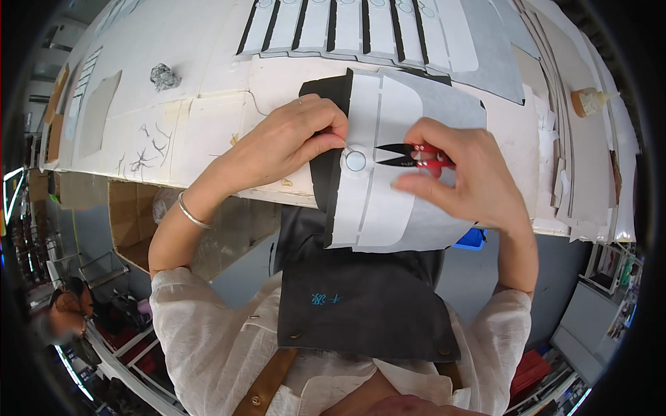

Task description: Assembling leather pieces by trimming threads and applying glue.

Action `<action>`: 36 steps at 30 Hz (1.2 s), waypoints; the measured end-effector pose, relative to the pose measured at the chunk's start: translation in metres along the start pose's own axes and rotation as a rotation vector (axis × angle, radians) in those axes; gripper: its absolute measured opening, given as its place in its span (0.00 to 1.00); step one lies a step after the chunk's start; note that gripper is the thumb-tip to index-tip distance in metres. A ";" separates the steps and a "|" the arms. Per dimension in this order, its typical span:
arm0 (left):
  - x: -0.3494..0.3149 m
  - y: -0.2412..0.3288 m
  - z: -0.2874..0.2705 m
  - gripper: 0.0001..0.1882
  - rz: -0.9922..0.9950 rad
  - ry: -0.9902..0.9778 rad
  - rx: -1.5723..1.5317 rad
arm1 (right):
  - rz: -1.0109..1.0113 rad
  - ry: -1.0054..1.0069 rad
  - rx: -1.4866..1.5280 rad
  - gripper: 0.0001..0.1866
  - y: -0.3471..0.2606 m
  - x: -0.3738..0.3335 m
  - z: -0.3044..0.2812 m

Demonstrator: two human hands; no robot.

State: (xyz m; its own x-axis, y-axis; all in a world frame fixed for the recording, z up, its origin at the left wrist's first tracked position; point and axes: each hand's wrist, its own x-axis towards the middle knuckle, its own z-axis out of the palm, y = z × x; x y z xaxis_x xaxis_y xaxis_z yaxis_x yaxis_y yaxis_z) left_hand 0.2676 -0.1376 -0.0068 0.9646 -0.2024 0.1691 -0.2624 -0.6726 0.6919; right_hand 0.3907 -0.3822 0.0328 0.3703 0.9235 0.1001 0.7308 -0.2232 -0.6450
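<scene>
In front of me a flat grey-and-white panel with a black edge (392, 208) lies partly over the table's near edge. On it sits a small round ring-shaped piece (356, 161). My left hand (305, 132) pinches something thin, perhaps a thread end, just beside that ring; the fingertips hide most of it. My right hand (465, 173) grips red-handled thread snips (416, 155). Their black blades are apart and point left toward the ring, without touching it.
Several similar panels (347, 28) lie overlapped in a row at the table's far side. A crumpled dark ball (164, 77) and loose dark threads (142, 161) are on the left. A small bottle (588, 102) stands right, on stacked sheets. Below the table is a cardboard box (132, 222).
</scene>
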 end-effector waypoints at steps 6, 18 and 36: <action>0.000 -0.004 0.004 0.05 -0.012 0.041 -0.027 | 0.012 -0.280 -0.100 0.20 0.021 0.050 -0.002; -0.001 -0.006 0.005 0.06 0.009 0.062 -0.016 | 0.017 -0.474 -0.108 0.28 0.021 0.076 0.008; -0.105 0.012 -0.063 0.08 -0.505 0.348 0.921 | 0.106 -0.309 0.152 0.17 0.033 0.029 -0.043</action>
State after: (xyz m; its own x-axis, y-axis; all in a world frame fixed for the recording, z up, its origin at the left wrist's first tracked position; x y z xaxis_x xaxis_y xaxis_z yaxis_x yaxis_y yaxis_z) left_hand 0.1644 -0.0796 0.0276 0.8832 0.3586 0.3025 0.3835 -0.9232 -0.0253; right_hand 0.4503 -0.3762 0.0467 0.2319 0.9535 -0.1923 0.5956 -0.2955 -0.7469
